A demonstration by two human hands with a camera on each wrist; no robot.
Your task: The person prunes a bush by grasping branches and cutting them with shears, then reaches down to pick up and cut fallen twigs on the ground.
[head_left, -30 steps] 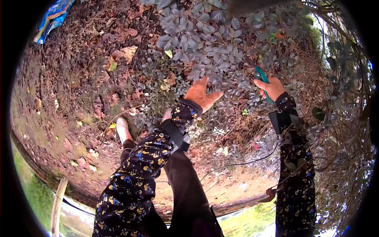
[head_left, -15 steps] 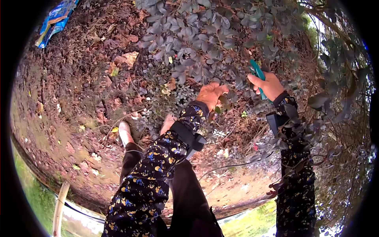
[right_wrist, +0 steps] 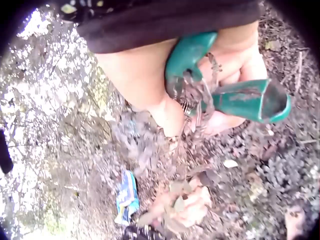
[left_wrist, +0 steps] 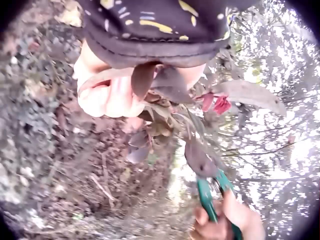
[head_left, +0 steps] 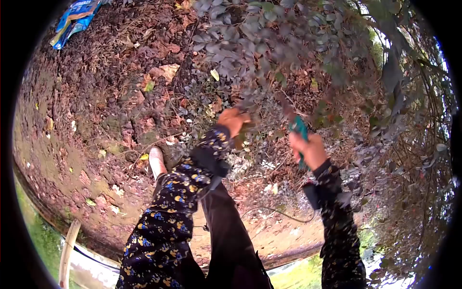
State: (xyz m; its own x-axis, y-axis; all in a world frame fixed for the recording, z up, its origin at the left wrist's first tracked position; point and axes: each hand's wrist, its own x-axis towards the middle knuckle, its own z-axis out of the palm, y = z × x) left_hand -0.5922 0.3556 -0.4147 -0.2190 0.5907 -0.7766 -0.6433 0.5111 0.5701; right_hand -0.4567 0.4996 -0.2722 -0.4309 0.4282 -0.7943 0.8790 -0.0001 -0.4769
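Green-handled pruners (head_left: 299,129) are gripped in the right hand (head_left: 309,148), right of the left hand and below the shrub's dark leaves (head_left: 269,43). The right wrist view shows fingers wrapped about the green handles (right_wrist: 240,101), with the spring between them; small twigs partly cover the tool. In the left wrist view the left hand (left_wrist: 112,95) has its fingers curled round a leafy sprig (left_wrist: 165,85) with a red flower (left_wrist: 218,103). Seen from the head, the left hand (head_left: 233,121) is blurred above the leaf litter.
A blue packet (head_left: 77,20) lies at the upper left. Leaf litter and soil (head_left: 101,106) cover the ground; a foot (head_left: 156,161) stands below. Hanging branches (head_left: 409,106) crowd the right side. A thin cable (head_left: 284,212) curves between the arms, and a pole (head_left: 69,250) is at the lower left.
The left hand has shifted left, its spread fingers from a second ago now curled round the sprig. The right hand has come down and left with the pruners. Overhead leaves have moved and blurred.
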